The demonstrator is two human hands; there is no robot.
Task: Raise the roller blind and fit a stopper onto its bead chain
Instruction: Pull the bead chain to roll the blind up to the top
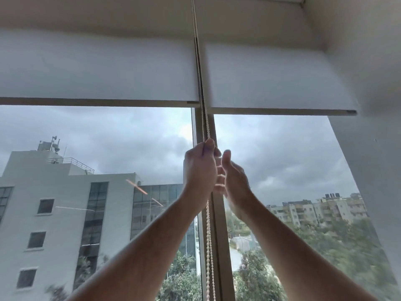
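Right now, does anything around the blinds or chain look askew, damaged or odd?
Only slightly: the right white roller blind hangs a little lower than the left white roller blind. The beaded chain hangs straight, gripped by the left hand; the right hand is open beside it.

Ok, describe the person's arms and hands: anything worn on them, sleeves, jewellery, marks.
Both forearms are bare right down to the bottom edge of the picture; no sleeve shows. The left hand and the right hand wear no gloves, and no watch, bracelet or band shows at either wrist. No ring is visible, though the fingers are partly hidden and blurred. No tattoos or other markings can be made out.
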